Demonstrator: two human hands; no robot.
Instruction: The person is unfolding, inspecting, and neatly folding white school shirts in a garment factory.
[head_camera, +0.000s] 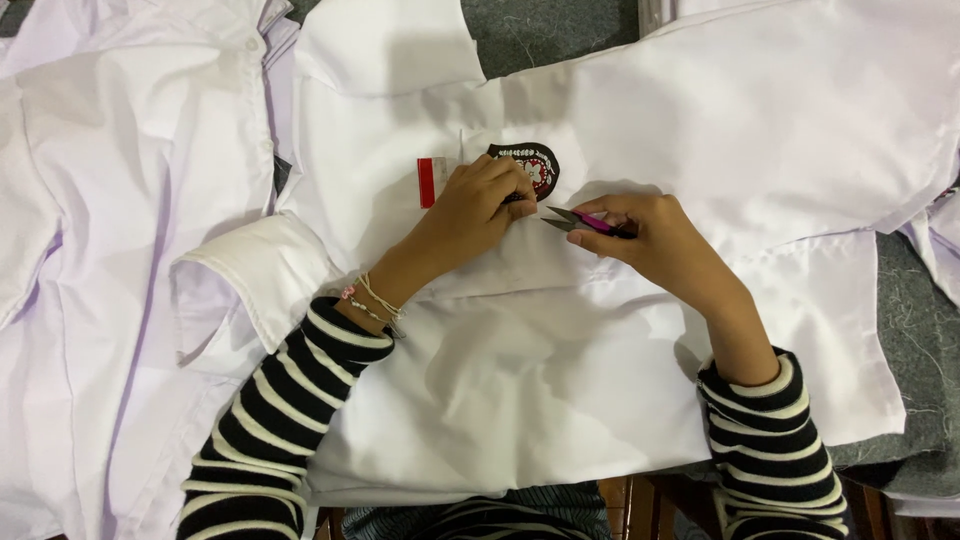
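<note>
**Head view: thread snips held at a shirt badge**

Head camera first, nearest edge: two black-and-white striped sleeves (285, 420) are seen coming up from the bottom of the picture, and a strip of wooden table edge (625, 505) is glimpsed between them. A white shirt (520, 390) is spread flat over it, and everything else is placed from its dark oval badge (538, 165).

Just below and left of the badge, the left hand (470, 215) is laid on the cloth, fingers curled and pressed down, the fingertips touching the badge's lower edge. A thin beaded bracelet (372, 302) is worn on that wrist.

Below and right of the badge, the right hand (650, 235) is closed around small pink-handled thread snips (580, 222); the handle is pinched between thumb and fingers, and the blades are pointed left toward the left hand's fingertips, just beneath the badge. Whether the blades are parted cannot be told.

Left of the badge, a small red rectangular patch (427, 182) is sewn on the shirt. Far left, another white shirt (110, 200) is piled. Beyond the badge, grey felt cloth (550, 30) is seen.
</note>
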